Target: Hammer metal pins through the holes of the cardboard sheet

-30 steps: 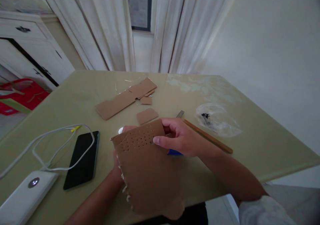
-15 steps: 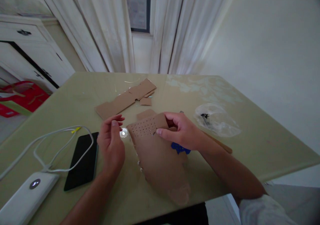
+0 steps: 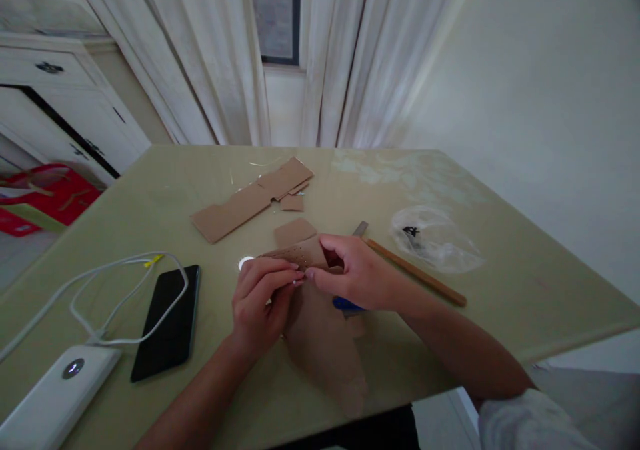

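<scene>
A brown cardboard piece with rows of small holes near its far end stretches toward me. Its far edge is gripped by my right hand, thumb on the near side. My left hand has its fingertips pressed together against the perforated part, close to the right thumb. A tiny pale spot shows at those fingertips; I cannot make out what it is. Under my right hand a blue object is partly hidden. Beyond that hand pokes out a flat grey metal tip.
Cardboard strips and a small cardboard piece lie farther back. On the right are a wooden stick and a clear plastic bag with small black bits. A phone, white cable and white power bank occupy the left.
My left hand has moved right, from beside the cardboard onto its perforated part, and its fingers have closed. The cardboard's far end has tilted, and the wooden stick shows more fully.
</scene>
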The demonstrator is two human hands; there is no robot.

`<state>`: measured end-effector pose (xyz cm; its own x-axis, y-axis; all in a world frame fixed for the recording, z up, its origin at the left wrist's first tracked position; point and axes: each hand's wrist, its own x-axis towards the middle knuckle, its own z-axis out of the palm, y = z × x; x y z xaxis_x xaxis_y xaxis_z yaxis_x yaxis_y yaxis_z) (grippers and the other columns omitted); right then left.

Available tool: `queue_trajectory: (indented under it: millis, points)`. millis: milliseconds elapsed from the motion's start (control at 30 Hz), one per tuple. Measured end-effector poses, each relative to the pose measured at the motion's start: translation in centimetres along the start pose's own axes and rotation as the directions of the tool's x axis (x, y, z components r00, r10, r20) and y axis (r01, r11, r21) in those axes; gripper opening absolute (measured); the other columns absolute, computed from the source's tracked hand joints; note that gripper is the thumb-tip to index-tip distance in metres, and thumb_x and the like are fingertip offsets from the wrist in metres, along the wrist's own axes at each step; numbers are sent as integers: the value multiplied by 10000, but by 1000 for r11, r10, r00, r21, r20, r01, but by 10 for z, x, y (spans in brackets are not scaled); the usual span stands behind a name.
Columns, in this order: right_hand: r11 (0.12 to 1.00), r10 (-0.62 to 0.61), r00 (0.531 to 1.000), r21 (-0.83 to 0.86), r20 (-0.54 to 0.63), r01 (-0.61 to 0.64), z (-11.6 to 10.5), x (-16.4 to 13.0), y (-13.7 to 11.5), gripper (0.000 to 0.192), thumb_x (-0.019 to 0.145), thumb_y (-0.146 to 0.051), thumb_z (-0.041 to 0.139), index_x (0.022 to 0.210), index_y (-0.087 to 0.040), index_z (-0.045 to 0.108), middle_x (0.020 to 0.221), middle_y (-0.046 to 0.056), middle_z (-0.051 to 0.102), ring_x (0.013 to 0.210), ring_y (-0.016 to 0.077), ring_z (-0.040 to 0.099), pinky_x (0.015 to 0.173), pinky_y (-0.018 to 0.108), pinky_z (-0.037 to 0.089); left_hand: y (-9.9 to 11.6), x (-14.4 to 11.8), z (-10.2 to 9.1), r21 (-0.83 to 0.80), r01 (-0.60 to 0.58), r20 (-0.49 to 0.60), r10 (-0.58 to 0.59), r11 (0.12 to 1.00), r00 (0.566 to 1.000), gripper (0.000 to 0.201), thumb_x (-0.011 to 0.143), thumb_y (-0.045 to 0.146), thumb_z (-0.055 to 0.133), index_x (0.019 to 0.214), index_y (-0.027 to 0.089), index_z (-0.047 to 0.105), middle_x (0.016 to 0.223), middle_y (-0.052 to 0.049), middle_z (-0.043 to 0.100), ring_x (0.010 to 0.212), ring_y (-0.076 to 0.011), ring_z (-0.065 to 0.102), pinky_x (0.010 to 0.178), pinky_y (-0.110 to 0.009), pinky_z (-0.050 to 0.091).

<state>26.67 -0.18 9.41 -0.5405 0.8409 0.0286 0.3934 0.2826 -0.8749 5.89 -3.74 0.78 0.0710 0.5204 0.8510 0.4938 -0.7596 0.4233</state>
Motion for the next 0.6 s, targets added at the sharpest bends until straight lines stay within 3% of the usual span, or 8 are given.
queue_trajectory:
  millis: [100, 200, 300, 400, 467, 533, 600]
  points:
    - [999, -7, 1000, -37, 7, 7, 1, 1, 2, 169, 906, -334, 767, 928, -186, 687, 785, -5, 669, 752, 158, 579, 626, 246, 435, 1, 0, 1, -134, -1, -52, -6, 991, 999, 143, 1036, 79, 647, 1069, 213, 687, 1005, -46, 782, 985, -195, 729, 900, -391, 587]
    - [998, 14, 1000, -69, -3, -14, 0, 2, 3, 152, 917, -318, 747, 925, -182, 677, 795, -3, 674, 743, 153, 578, 626, 249, 425, 4, 3, 0, -244, 48, -183, -94, 969, 978, 68, 1088, 163, 598, 1093, 226, 625, 962, -30, 790, 918, -182, 750, 870, -381, 611]
    - [999, 19, 1000, -33, -1, -19, -4, 3, 5, 159, 941, -330, 725, 937, -178, 681, 843, 19, 701, 770, 166, 607, 641, 263, 445, -2, 9, -5, -228, 221, -271, -280, 948, 921, 26, 1073, 216, 649, 1068, 220, 624, 953, -22, 784, 877, -159, 761, 837, -330, 609]
    - [998, 19, 999, 60, -34, -17, -12, 3, 5, 212, 940, -379, 744, 969, -175, 693, 880, 35, 715, 794, 178, 633, 650, 271, 473, -21, 16, -15, -187, 538, -188, -568, 822, 801, 140, 1014, 315, 723, 1080, 206, 666, 973, -41, 780, 913, -177, 769, 858, -331, 608]
    - [990, 36, 997, 139, -69, -27, -17, 2, 4, 245, 916, -397, 779, 974, -174, 694, 884, 35, 719, 791, 176, 643, 655, 272, 494, -36, 18, -23, -82, 695, -56, -699, 715, 713, 338, 963, 392, 746, 1232, 203, 669, 924, -33, 774, 853, -197, 759, 794, -332, 594]
    - [973, 51, 996, 230, -77, -32, -22, 2, 2, 280, 892, -402, 814, 1007, -172, 702, 917, 42, 742, 809, 179, 668, 672, 274, 522, -47, 18, -30, 149, 741, 66, -754, 655, 654, 366, 946, 433, 704, 1231, 204, 699, 879, -34, 770, 777, -217, 731, 734, -345, 557]
    - [954, 55, 995, 300, -80, -29, -26, 1, 0, 316, 871, -395, 844, 1045, -167, 710, 963, 56, 769, 848, 188, 699, 694, 277, 548, -53, 17, -36, 412, 676, 160, -779, 611, 606, 315, 952, 421, 650, 1180, 219, 729, 884, -48, 784, 794, -250, 737, 749, -372, 533]
